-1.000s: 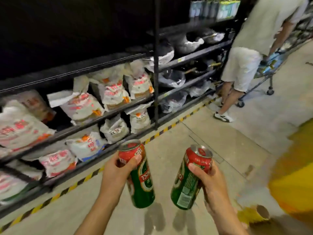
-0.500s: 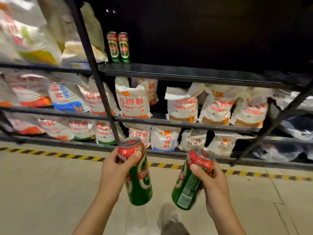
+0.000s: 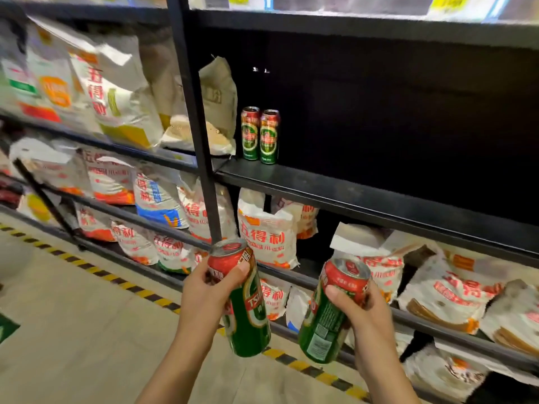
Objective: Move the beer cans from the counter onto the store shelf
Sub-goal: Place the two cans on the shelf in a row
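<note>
My left hand (image 3: 207, 295) grips a green and red beer can (image 3: 248, 313) by its upper half, tilted a little to the left. A second, like can (image 3: 326, 319) leans to the right in my right hand (image 3: 358, 310). Both are held low, in front of the lower racks. Higher up, a black shelf (image 3: 364, 196) carries two more beer cans (image 3: 260, 135) standing upright side by side at its left end, beside the black upright post (image 3: 192, 112). The stretch of that shelf to the right of them is dark and bare.
White flour sacks (image 3: 265, 231) with red print fill the lower racks and the bays left of the post. A tan paper bag (image 3: 218, 94) leans just left of the two standing cans. Yellow and black tape (image 3: 145, 293) runs along the floor at the shelf's foot.
The view has swung to face the shelving and drawn closer and upward; the shelf with the two standing cans now looms larger. Both hands keep their cans in the same grip.
</note>
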Available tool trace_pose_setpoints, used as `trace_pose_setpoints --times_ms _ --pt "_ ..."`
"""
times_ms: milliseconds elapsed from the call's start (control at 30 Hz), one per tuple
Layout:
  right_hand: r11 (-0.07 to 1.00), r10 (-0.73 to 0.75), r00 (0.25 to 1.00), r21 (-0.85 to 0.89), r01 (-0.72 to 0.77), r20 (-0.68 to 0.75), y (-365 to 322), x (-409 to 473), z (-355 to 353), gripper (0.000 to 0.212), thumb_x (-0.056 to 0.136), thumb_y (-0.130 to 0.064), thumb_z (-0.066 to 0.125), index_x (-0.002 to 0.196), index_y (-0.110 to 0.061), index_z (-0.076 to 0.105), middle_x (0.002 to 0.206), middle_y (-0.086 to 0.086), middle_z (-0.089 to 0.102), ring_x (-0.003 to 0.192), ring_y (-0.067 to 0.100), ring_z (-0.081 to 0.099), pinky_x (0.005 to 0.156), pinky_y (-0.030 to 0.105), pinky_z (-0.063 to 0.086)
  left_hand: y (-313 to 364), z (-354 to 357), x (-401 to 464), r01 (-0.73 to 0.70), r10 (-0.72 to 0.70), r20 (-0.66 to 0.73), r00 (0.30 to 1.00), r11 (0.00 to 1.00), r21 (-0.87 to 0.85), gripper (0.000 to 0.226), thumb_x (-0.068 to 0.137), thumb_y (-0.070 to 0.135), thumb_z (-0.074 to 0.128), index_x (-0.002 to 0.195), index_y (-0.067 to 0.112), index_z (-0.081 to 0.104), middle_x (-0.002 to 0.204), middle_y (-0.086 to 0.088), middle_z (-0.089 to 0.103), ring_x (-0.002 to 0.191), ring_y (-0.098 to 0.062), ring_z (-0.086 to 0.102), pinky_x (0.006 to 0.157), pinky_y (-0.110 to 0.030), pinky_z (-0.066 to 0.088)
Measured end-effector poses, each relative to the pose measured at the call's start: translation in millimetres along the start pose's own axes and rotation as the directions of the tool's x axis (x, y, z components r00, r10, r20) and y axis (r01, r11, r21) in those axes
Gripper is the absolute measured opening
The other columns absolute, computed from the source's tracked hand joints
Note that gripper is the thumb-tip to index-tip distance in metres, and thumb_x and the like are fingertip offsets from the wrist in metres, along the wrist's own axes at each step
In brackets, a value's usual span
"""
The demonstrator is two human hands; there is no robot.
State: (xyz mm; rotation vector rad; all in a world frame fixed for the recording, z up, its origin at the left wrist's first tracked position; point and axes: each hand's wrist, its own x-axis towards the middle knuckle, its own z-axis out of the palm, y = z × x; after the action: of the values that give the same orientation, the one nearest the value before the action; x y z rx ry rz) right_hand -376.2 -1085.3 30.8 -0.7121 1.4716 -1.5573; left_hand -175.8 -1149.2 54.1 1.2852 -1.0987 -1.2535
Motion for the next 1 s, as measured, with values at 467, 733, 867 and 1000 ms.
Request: trace_pose_setpoints --times_ms 467,733,867,1000 --pt "0.995 -0.065 0.995 -0.064 0.070 0.080 -27 151 70 0.063 0.052 -0.035 0.077 0.113 -0.029 0.061 0.100 -0.005 0.071 0.093 0.012 0.066 0.075 0.030 0.051 19 12 171 -0.053 0.052 -0.068 0.996 0.999 -0.012 0.024 0.076 0.023 0.071 0.099 0.027 0.064 0.089 0.006 0.071 0.083 -0.008 0.066 0.069 -0.024 0.049" --pt "0.985 -0.142 0.986 -0.085 0.150 0.083 -38 233 143 0.070 0.046 -0.045 0.081 0.111 -0.029 0.062 0.100 -0.004 0.071 0.093 0.012 0.067 0.079 0.033 0.054 47 17 295 -0.121 0.121 0.074 0.990 0.993 0.003 0.037 0.064 0.036 0.079 0.098 0.028 0.066 0.088 0.006 0.073 0.082 -0.008 0.068 0.069 -0.023 0.049" --pt "0.967 -0.225 0.971 -0.104 0.233 0.083 -47 268 172 0.067 0.048 -0.045 0.078 0.110 -0.027 0.062 0.100 -0.003 0.071 0.092 0.012 0.067 0.077 0.030 0.053 56 28 344 -0.165 0.166 0.107 0.980 0.986 -0.012 0.030 0.071 0.028 0.076 0.100 0.027 0.067 0.088 0.008 0.073 0.081 -0.004 0.068 0.070 -0.022 0.049" --pt "0.953 -0.271 0.961 -0.125 0.277 0.058 -53 302 196 0.070 0.046 -0.047 0.077 0.111 -0.026 0.061 0.099 -0.006 0.071 0.092 0.010 0.067 0.078 0.028 0.054 61 34 382 -0.213 0.211 0.143 0.967 0.977 -0.002 0.029 0.074 0.024 0.074 0.101 0.028 0.065 0.090 0.007 0.071 0.077 0.001 0.066 0.062 -0.014 0.049"
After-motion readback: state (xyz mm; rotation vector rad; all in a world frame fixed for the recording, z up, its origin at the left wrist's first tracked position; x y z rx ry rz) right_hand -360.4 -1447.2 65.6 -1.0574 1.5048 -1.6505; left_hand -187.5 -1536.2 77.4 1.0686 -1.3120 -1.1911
